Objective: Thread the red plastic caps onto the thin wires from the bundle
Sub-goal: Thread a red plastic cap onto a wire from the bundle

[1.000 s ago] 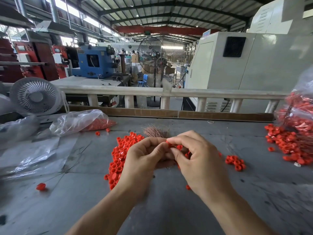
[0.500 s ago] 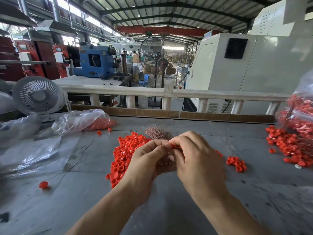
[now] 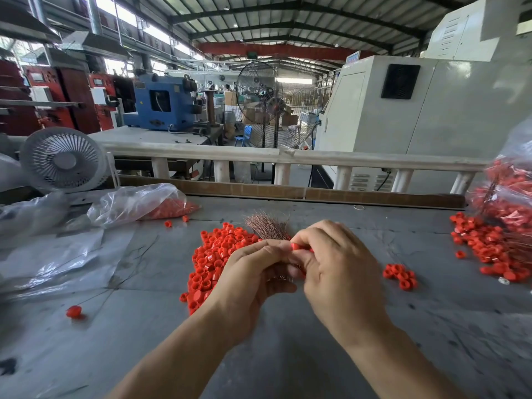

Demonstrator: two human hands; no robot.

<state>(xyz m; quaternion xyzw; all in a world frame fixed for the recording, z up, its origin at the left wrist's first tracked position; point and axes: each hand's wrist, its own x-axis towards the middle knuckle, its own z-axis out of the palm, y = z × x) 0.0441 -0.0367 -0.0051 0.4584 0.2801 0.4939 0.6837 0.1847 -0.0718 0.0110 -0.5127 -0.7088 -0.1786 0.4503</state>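
My left hand (image 3: 253, 272) grips a bundle of thin coppery wires (image 3: 269, 226), whose far ends fan out beyond my fingers. My right hand (image 3: 336, 263) pinches a red plastic cap (image 3: 296, 246) at the fingertips, right against my left thumb and forefinger. The wire between the fingers is too thin to make out. A big pile of loose red caps (image 3: 216, 254) lies on the grey table just left of my hands.
A small heap of red caps (image 3: 400, 276) lies to the right, with a larger spread (image 3: 486, 246) by a clear bag of caps (image 3: 509, 197) at far right. Left: plastic bag with caps (image 3: 141, 204), white desk fan (image 3: 62, 159), one stray cap (image 3: 74, 311). A railing (image 3: 259, 154) borders the table's far side.
Both hands have stayed together above the table, fingertips working the cap; the right fingers have shifted slightly and the cap now shows at their tips.
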